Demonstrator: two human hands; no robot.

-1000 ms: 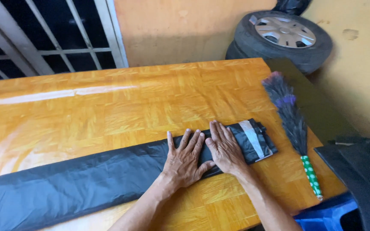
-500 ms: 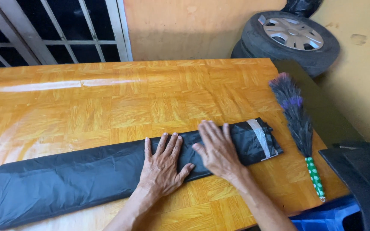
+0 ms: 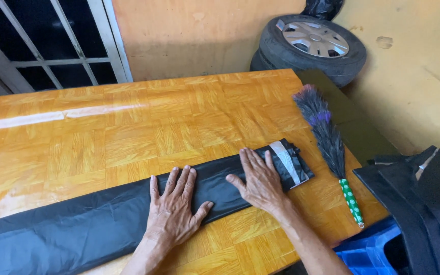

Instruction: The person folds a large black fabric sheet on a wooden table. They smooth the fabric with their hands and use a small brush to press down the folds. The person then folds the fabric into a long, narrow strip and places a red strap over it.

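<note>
Head view: both hands have slid leftward along the folded black plastic sheet (image 3: 103,229) since the earlier frames, the left hand (image 3: 173,211) now lying well left of the sheet's taped end and the right hand (image 3: 260,182) just short of it. Each hand rests flat and open, fingers spread, pressing the sheet, which lies as a long strip along the near edge of the wooden tabletop (image 3: 128,132). Farther right lies a feather duster (image 3: 327,137), and beyond the tabletop a tyre (image 3: 311,43) leans by the wall.
</note>
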